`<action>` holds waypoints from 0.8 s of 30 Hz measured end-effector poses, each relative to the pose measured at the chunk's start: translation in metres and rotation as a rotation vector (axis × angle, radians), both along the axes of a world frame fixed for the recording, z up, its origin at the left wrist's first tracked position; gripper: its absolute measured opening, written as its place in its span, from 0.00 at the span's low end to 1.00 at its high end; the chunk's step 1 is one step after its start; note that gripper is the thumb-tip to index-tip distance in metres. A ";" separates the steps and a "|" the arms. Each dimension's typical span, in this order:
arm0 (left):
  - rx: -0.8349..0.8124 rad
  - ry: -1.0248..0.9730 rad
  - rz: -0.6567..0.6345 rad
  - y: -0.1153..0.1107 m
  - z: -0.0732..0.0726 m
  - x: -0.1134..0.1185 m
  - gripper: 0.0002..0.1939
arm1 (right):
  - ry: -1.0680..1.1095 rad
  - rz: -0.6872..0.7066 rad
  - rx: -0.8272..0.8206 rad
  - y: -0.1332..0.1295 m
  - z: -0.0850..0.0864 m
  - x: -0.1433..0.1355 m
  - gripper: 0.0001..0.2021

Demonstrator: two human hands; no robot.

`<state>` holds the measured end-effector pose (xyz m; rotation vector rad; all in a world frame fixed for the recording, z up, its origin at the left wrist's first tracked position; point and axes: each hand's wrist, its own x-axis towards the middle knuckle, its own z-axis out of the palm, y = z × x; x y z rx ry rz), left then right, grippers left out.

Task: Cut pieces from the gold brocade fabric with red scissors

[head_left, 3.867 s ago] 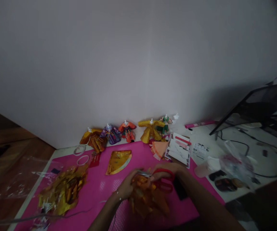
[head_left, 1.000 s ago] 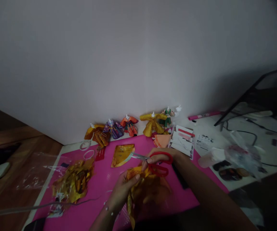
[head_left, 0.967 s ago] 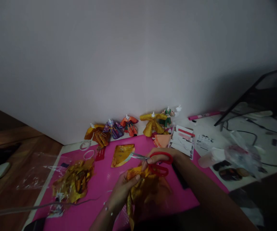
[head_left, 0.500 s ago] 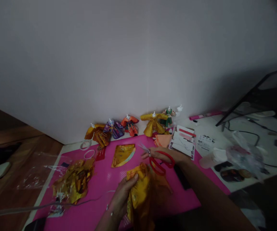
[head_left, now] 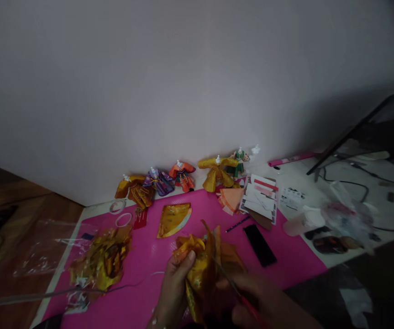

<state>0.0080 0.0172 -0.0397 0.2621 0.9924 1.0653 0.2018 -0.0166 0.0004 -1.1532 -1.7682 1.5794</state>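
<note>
My left hand (head_left: 174, 283) grips a bunched piece of golden-yellow patterned fabric (head_left: 198, 272), thumb on top. My right hand (head_left: 251, 292), partly blurred, is closed on red-handled scissors (head_left: 233, 285). Their blades point up and left against the right side of the fabric; whether they are cutting cannot be made out. More orange-yellow cloth (head_left: 231, 256) lies just behind the scissors. A fan-shaped yellow cloth piece (head_left: 174, 220) with a pale curved edge lies flat beyond my left hand.
Small doll outfits on stands, among them an orange one (head_left: 182, 176) and a yellow one (head_left: 218, 173), line the wall. A pile of golden scraps (head_left: 106, 258) is at left on the pink mat (head_left: 142, 256). At right are a phone (head_left: 260, 245), papers (head_left: 260, 198) and a jar (head_left: 302, 224).
My right hand has come down and toward me, bringing the scissors from above the mat to the fabric's right side. The phone is now uncovered. My left hand keeps hold of the fabric.
</note>
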 end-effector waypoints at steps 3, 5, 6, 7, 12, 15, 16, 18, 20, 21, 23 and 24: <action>0.006 0.019 0.014 0.000 0.008 0.002 0.16 | -0.102 -0.046 0.041 0.000 -0.009 -0.004 0.15; -0.003 0.022 0.029 0.000 0.011 0.001 0.16 | -0.220 -0.082 0.064 0.001 -0.012 -0.005 0.15; -0.011 0.019 0.035 -0.001 0.012 0.001 0.16 | -0.271 -0.097 0.071 0.002 -0.014 -0.005 0.15; -0.021 0.015 0.038 -0.001 0.013 0.001 0.16 | -0.309 -0.105 0.076 0.002 -0.015 -0.004 0.15; -0.040 0.028 0.051 -0.005 0.015 0.001 0.18 | -0.341 -0.106 0.110 0.002 -0.019 -0.004 0.14; -0.048 0.063 0.034 -0.006 0.015 0.002 0.20 | -0.326 -0.106 0.130 0.003 -0.019 -0.004 0.13; -0.048 0.070 0.028 -0.006 0.015 0.002 0.20 | -0.325 -0.105 0.129 0.003 -0.019 -0.004 0.13; -0.047 0.066 0.024 -0.006 0.014 0.002 0.21 | -0.324 -0.100 0.116 0.003 -0.018 -0.004 0.14; -0.046 0.053 0.022 -0.007 0.014 0.004 0.21 | -0.312 -0.096 0.104 0.004 -0.019 -0.004 0.15; -0.050 0.050 0.024 -0.007 0.015 0.005 0.21 | -0.294 -0.095 0.108 0.003 -0.019 -0.004 0.15; -0.060 0.043 0.031 -0.008 0.015 0.007 0.21 | -0.246 -0.090 0.122 0.003 -0.020 -0.004 0.15; -0.063 0.035 0.036 -0.008 0.015 0.008 0.21 | -0.223 -0.086 0.125 0.003 -0.020 -0.004 0.14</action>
